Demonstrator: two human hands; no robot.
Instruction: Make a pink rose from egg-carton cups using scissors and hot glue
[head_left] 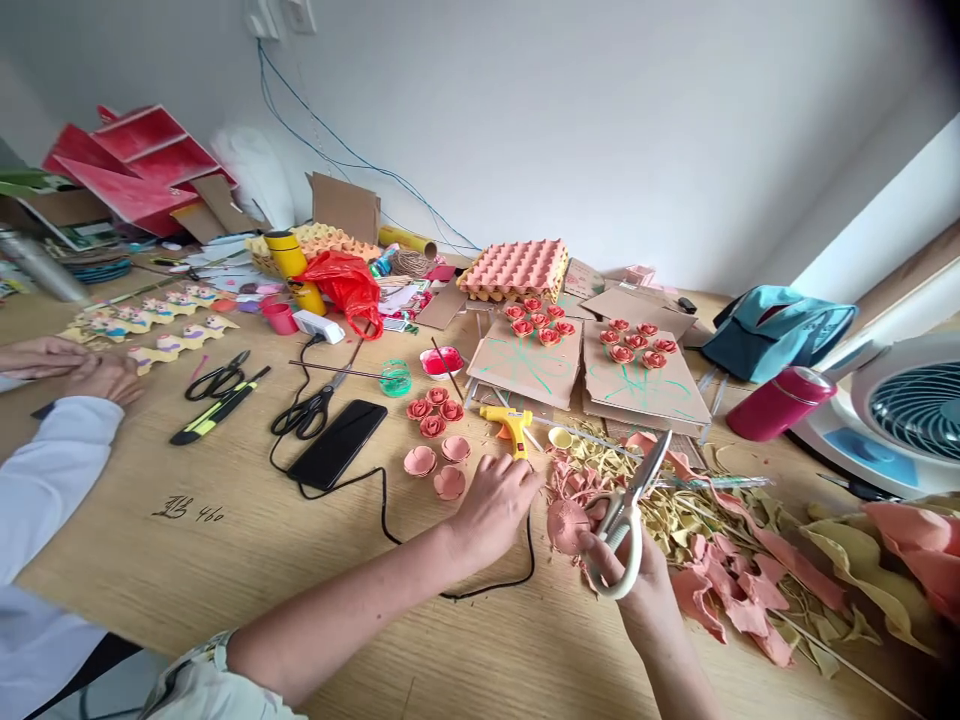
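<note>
The right hand [641, 572] grips scissors [624, 512] and a cup [566, 526] toward the tabletop's [300, 550] near edge; the left hand [493, 508] curls, hold unclear.

And here comes the left sleeve [217, 685], down by the near edge of the desk [247, 570], toward its left corner: pale fabric, whitish with a soft green cast, loosely cut and creased, with touches of darker green about the opening! It gives way to the left forearm [352, 605], bare all along, smooth and broad, tapering to a slim wrist. Then the left hand [495, 505], bare too, its back and rounded knuckles on show! Over to the right forearm [667, 645], bare as far as the view reaches, rising past the desk's near side, and the right hand [637, 575], uncovered, thumb and nail plain to see, the palm partly hidden!
</note>
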